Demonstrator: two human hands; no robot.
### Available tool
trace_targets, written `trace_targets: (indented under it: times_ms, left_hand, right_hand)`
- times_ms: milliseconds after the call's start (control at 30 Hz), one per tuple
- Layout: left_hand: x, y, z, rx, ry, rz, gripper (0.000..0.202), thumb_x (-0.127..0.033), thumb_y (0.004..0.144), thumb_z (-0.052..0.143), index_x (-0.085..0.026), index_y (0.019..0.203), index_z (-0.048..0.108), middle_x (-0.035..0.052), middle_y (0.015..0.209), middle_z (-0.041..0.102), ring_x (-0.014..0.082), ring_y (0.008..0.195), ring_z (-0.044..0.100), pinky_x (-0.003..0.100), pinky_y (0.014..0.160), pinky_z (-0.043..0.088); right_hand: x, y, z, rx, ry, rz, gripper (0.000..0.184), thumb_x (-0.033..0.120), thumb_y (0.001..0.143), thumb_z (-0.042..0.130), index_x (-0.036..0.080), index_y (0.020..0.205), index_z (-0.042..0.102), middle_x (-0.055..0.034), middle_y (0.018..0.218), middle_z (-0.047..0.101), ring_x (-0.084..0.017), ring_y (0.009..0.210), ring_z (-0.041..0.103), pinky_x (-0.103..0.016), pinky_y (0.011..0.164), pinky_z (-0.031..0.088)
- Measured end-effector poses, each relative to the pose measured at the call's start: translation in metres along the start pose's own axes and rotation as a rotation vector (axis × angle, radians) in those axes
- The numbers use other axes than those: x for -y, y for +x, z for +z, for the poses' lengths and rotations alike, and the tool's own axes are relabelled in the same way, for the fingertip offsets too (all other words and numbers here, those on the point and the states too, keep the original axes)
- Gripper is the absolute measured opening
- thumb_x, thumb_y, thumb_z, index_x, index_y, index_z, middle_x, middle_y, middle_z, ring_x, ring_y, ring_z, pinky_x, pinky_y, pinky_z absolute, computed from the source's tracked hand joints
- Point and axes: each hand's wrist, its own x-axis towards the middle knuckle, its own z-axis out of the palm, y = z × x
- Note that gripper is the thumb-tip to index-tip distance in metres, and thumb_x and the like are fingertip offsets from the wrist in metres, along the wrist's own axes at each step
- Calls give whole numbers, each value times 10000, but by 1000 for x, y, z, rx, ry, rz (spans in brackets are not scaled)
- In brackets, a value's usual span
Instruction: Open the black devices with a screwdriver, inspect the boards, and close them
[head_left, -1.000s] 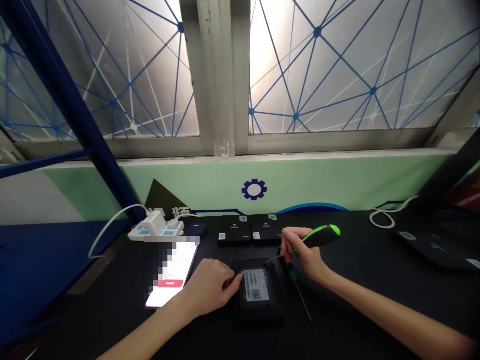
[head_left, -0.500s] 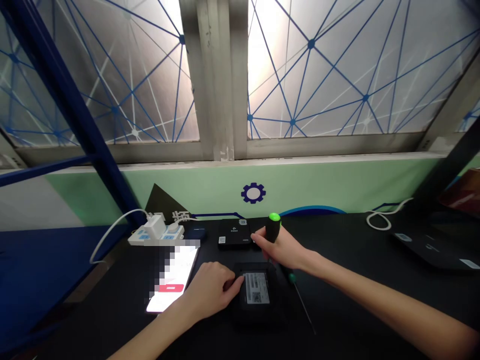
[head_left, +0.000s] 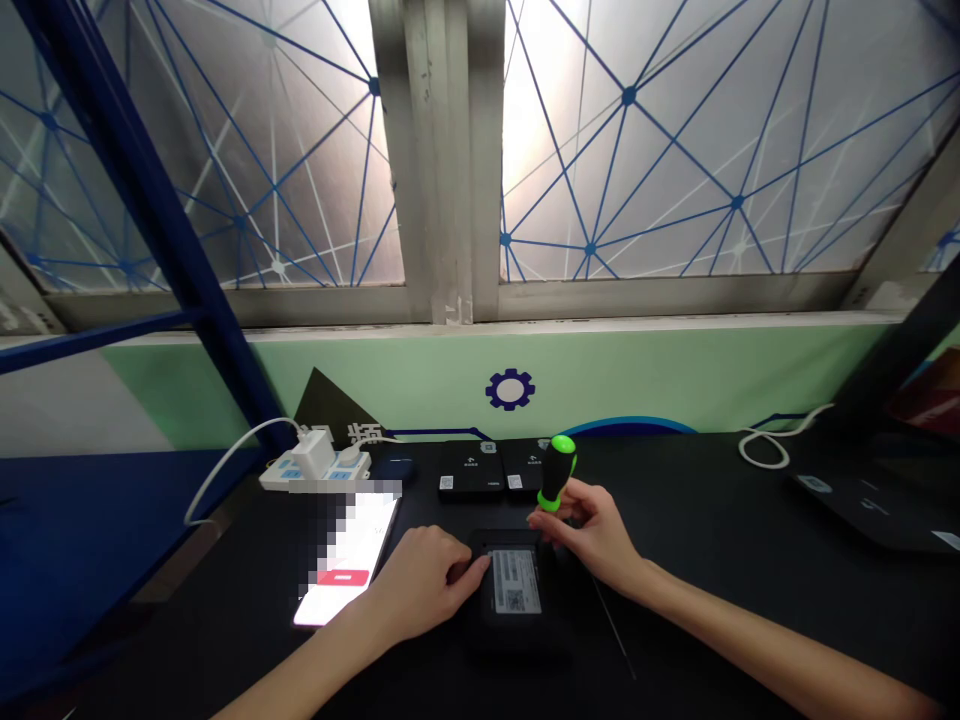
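Observation:
A black electronic device (head_left: 551,600) with a white printed label (head_left: 516,582) lies on the dark table. My left hand (head_left: 431,575) rests at its left side, fingers curled and thumb pressed on its edge. In my right hand (head_left: 596,530) is a black and green screwdriver (head_left: 559,474), held upright by fingers pinched just below the handle, over the device's upper right corner. Its tip is hidden. Beside the device lies a second screwdriver, whose thin shaft (head_left: 615,630) shows while my right hand covers its handle.
Behind the hands stand two flat black boxes (head_left: 470,470). To the left lie a lit phone (head_left: 349,550) and a white power strip (head_left: 283,470) with plugs and a cable. At the right are a black flat device (head_left: 874,510) and a white cable (head_left: 765,462).
My right hand has slid from the screwdriver's handle down below it, baring the green collar. A second black box shows behind it. My left hand stays on the device.

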Motion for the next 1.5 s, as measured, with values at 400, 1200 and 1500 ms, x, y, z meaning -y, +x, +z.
trace_targets:
  times_ms: [400, 1200, 1500]
  left_hand:
    - [0, 1, 0, 16, -19, -9, 532, -426, 1008, 457, -174, 543, 408, -23, 517, 506, 110, 479, 430, 289, 521, 198]
    - [-1, 1, -2, 26, -16, 11, 518, -410, 1014, 455, -178, 552, 433, -17, 530, 528, 117, 490, 462, 284, 529, 211]
    - [-1, 2, -3, 31, -20, 13, 525, -415, 1021, 449, -179, 553, 471, -12, 536, 542, 121, 491, 477, 290, 524, 208]
  right_hand:
    - [-7, -9, 4, -59, -18, -61, 237, 382, 921, 688, 184, 799, 643, -31, 719, 683, -140, 577, 632, -226, 507, 513]
    - [-1, -12, 2, 10, -142, -146, 244, 338, 1020, 522, 196, 908, 687, -41, 771, 713, -124, 535, 551, -235, 531, 461]
    - [-4, -11, 2, -16, -176, -172, 184, 350, 938, 663, 191, 857, 706, -30, 716, 665, -149, 590, 575, -259, 577, 480]
